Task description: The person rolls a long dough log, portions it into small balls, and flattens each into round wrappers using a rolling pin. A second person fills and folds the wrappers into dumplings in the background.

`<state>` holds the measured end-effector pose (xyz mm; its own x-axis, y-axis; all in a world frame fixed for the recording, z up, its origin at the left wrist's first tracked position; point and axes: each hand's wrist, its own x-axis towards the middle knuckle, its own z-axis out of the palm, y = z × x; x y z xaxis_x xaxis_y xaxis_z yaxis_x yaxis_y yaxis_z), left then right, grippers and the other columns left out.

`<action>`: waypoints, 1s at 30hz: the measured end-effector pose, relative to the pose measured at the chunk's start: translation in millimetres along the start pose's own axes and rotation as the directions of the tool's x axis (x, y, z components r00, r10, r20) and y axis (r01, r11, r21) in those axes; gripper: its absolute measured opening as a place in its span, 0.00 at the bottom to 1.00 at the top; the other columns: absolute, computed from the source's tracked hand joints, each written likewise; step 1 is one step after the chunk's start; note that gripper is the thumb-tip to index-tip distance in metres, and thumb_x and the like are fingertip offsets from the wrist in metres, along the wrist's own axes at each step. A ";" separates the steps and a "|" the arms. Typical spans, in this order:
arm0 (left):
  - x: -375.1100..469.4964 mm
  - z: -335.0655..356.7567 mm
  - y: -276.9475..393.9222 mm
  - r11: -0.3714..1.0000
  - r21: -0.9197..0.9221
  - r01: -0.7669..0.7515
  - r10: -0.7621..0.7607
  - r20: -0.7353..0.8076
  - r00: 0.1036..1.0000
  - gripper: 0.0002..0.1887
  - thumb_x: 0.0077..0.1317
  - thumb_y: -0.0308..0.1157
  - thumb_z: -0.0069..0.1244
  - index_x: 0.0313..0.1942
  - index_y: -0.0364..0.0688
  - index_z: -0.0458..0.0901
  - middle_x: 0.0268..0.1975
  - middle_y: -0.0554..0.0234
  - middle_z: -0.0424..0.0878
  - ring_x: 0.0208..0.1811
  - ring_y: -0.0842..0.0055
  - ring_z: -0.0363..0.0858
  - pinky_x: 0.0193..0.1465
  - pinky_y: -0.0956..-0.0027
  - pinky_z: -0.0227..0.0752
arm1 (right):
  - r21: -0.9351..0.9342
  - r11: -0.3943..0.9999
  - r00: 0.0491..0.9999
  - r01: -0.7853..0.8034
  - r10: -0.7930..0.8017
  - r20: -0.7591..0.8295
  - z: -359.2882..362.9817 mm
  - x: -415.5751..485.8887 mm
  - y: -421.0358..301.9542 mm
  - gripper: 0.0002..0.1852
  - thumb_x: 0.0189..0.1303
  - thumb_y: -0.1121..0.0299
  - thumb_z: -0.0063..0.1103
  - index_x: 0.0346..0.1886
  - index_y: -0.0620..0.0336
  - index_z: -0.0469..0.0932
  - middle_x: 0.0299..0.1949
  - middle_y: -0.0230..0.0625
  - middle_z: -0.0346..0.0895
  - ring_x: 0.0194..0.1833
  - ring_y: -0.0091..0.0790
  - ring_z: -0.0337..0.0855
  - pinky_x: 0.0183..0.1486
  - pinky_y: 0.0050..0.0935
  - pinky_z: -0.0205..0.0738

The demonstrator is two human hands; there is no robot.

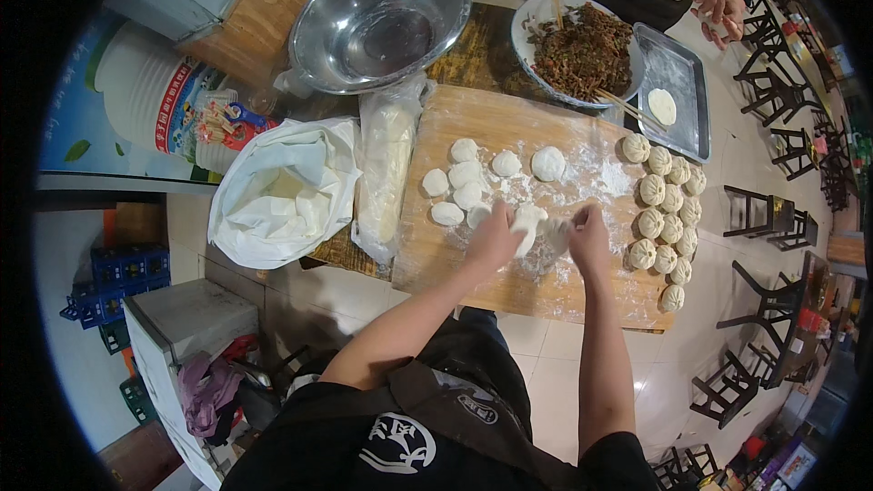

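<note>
My left hand (492,240) is over the floured wooden board (436,119), its fingers against a flattened white dough piece (526,228). Whether it grips that piece is hard to see. My right hand (588,235) pinches the edge of a thin dough round (558,234), which is blurred. Several small dough discs (466,173) lie on the left of the board, one of them partly behind my left hand. Farther back are a single disc (506,164) and a larger flat round (548,164). Pleated filled buns (652,189) stand in rows along the right edge.
Behind the board stand a steel basin (327,34) and a bowl of brown filling (580,48) with chopsticks. A metal tray (692,109) holds one dough round (661,107). Left are plastic-wrapped dough (387,170) and a flour sack (235,232). Another person's hands (716,3) hold dough.
</note>
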<state>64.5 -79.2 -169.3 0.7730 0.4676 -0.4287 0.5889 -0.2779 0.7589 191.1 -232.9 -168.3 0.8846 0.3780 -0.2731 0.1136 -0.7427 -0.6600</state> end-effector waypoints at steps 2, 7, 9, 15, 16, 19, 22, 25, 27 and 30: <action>21.3 -14.5 10.2 0.968 -0.249 -0.036 0.009 -0.107 0.994 0.19 0.64 0.34 0.58 0.51 0.36 0.72 0.44 0.46 0.82 0.48 0.51 0.82 0.50 0.51 0.74 | 0.154 0.987 0.996 0.042 -0.029 -0.084 -1.7 27.9 -13.1 0.12 0.59 0.72 0.66 0.41 0.66 0.73 0.35 0.48 0.79 0.38 0.46 0.80 0.44 0.38 0.74; 55.2 -48.8 2.4 0.995 0.098 -0.033 0.048 -0.155 0.987 0.20 0.64 0.28 0.55 0.57 0.37 0.75 0.54 0.46 0.80 0.55 0.51 0.79 0.59 0.57 0.73 | -0.201 0.979 0.946 0.016 -0.080 -0.314 15.5 68.7 -20.2 0.13 0.56 0.76 0.63 0.45 0.65 0.76 0.42 0.51 0.78 0.44 0.52 0.80 0.50 0.43 0.74; 65.1 -55.9 -5.5 0.964 0.246 -0.097 0.156 -0.232 0.960 0.20 0.64 0.26 0.53 0.58 0.39 0.76 0.58 0.47 0.78 0.60 0.53 0.76 0.63 0.59 0.70 | -0.237 0.971 0.953 0.032 -0.101 -0.287 28.2 71.0 -14.7 0.16 0.59 0.74 0.60 0.51 0.62 0.77 0.54 0.60 0.73 0.51 0.60 0.77 0.57 0.51 0.72; 101.4 -53.3 -1.4 0.710 0.566 -0.419 0.495 0.022 0.869 0.20 0.60 0.23 0.51 0.54 0.41 0.79 0.56 0.50 0.77 0.61 0.54 0.72 0.63 0.56 0.67 | -0.234 0.965 0.955 0.121 -0.177 -0.237 34.5 65.4 -7.4 0.21 0.55 0.74 0.62 0.55 0.57 0.79 0.55 0.59 0.73 0.56 0.62 0.72 0.61 0.53 0.66; 106.3 -54.3 1.3 0.722 0.563 -0.402 0.430 0.091 0.898 0.19 0.59 0.23 0.51 0.52 0.41 0.80 0.55 0.50 0.78 0.60 0.54 0.74 0.62 0.56 0.68 | -0.286 0.953 0.939 0.099 -0.185 -0.292 30.3 62.5 -10.0 0.22 0.54 0.76 0.61 0.55 0.59 0.79 0.55 0.58 0.73 0.55 0.61 0.72 0.61 0.53 0.66; 109.2 -66.2 5.5 0.859 0.419 -0.295 0.349 -0.057 0.935 0.18 0.58 0.26 0.53 0.51 0.40 0.80 0.50 0.50 0.81 0.55 0.54 0.77 0.59 0.54 0.70 | -0.405 0.864 0.817 0.299 -0.452 -0.359 27.2 39.0 -25.5 0.22 0.53 0.79 0.59 0.54 0.64 0.78 0.52 0.56 0.74 0.54 0.59 0.73 0.59 0.52 0.68; 85.7 -89.4 -1.4 0.983 0.048 -0.175 0.181 -0.235 0.955 0.19 0.61 0.31 0.58 0.51 0.37 0.77 0.48 0.51 0.82 0.48 0.60 0.83 0.53 0.59 0.75 | -0.187 0.893 0.913 0.409 -0.398 0.093 57.9 0.2 -50.1 0.26 0.54 0.75 0.63 0.59 0.67 0.74 0.54 0.55 0.74 0.55 0.55 0.74 0.60 0.49 0.69; 37.5 -108.2 -16.7 0.993 -0.081 -0.091 0.073 -0.210 0.975 0.18 0.63 0.32 0.59 0.51 0.37 0.76 0.50 0.50 0.83 0.48 0.64 0.84 0.51 0.64 0.76 | -0.129 0.861 0.858 0.492 -0.454 0.241 102.3 -35.0 -67.1 0.29 0.54 0.72 0.66 0.60 0.67 0.72 0.56 0.55 0.72 0.60 0.57 0.71 0.64 0.51 0.67; -2.1 -110.6 -29.4 0.982 -0.173 -0.080 0.058 -0.129 0.990 0.20 0.63 0.31 0.59 0.55 0.39 0.77 0.51 0.51 0.83 0.48 0.63 0.83 0.51 0.63 0.76 | -0.122 0.882 0.887 0.454 -0.436 0.148 120.9 -42.6 -69.8 0.27 0.54 0.71 0.66 0.59 0.67 0.73 0.55 0.55 0.73 0.60 0.57 0.71 0.64 0.50 0.67; -45.0 -98.2 -47.3 0.995 0.068 -0.072 0.079 -0.102 0.992 0.21 0.63 0.31 0.58 0.57 0.41 0.78 0.51 0.52 0.83 0.47 0.61 0.83 0.51 0.63 0.76 | -0.006 0.929 0.926 0.371 -0.369 0.076 118.4 -55.6 -54.3 0.28 0.51 0.75 0.69 0.57 0.66 0.71 0.52 0.53 0.73 0.54 0.55 0.75 0.59 0.45 0.71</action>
<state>-21.3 -4.7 -137.7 0.7890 0.5275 -0.3151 0.5462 -0.3672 0.7529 82.2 -148.2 -200.1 0.7430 0.6663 -0.0625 0.4362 -0.5530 -0.7099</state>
